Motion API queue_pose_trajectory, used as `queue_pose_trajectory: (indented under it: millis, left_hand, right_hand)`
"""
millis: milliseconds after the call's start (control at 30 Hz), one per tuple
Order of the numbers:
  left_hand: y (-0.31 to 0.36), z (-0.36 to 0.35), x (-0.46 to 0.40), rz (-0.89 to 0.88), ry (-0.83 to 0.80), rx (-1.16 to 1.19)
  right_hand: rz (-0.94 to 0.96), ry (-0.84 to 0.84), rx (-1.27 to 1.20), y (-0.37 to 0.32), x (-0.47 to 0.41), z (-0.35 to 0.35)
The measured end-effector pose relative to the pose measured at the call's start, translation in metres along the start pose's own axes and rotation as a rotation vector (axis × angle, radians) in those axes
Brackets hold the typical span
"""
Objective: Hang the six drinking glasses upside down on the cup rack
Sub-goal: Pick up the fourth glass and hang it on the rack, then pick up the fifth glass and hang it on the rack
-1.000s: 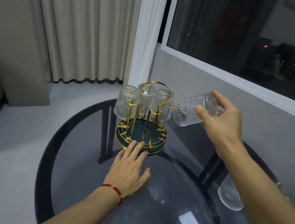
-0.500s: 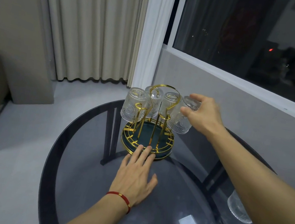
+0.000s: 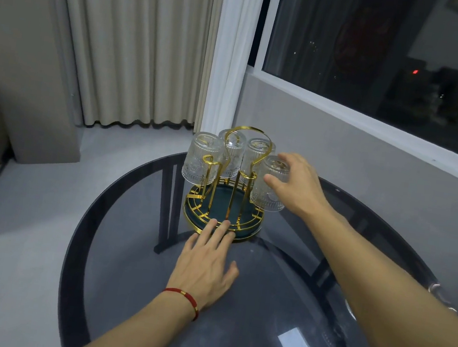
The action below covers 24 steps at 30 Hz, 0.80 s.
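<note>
The fourth glass (image 3: 269, 183) hangs upside down on the right side of the gold cup rack (image 3: 225, 202). My right hand (image 3: 293, 187) wraps loosely around it. My left hand (image 3: 205, 267) lies flat and open, fingertips touching the rack's near edge. If I bump the glass pulling away, it might slip off and break.

Round glass table (image 3: 111, 248) — beige curtains (image 3: 128, 41), dark window (image 3: 386, 48).

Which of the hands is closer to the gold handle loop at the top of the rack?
Right. The right hand is up beside the handle loop, fingers on a hung glass. The left hand lies flat on the table by the rack's base.
</note>
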<state>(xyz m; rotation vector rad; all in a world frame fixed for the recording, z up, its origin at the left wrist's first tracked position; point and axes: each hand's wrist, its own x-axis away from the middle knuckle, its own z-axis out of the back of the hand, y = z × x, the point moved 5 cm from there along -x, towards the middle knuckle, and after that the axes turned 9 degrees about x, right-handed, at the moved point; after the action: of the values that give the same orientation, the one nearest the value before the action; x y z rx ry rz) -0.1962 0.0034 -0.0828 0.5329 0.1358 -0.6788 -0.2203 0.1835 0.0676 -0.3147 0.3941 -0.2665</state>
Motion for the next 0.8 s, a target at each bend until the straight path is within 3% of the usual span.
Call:
queue_pose_trajectory:
  millis: [167, 300, 467, 633, 800]
  left_hand:
    - [0.006, 0.005, 0.005, -0.012, 0.003, -0.004]
    - [0.023, 0.016, 0.010, -0.071, 0.053, -0.004]
    - [0.108, -0.001, 0.012, -0.185, -0.044, 0.371]
    - [0.181, -0.033, 0.000, -0.040, -0.211, 0.664]
    - [0.221, -0.047, -0.033, 0.039, -0.301, 0.744]
  right_hand:
    - [0.060, 0.102, -0.033, 0.013, 0.076, 0.022]
    - [0.128, 0.073, -0.011, 0.025, 0.165, 0.041]
    - [-0.061, 0.269, -0.180, 0.084, 0.234, 0.083]
    - [-0.179, 0.357, -0.235, 0.117, 0.250, 0.100]
    - [-0.207, 0.436, -0.260, 0.133, 0.257, 0.111]
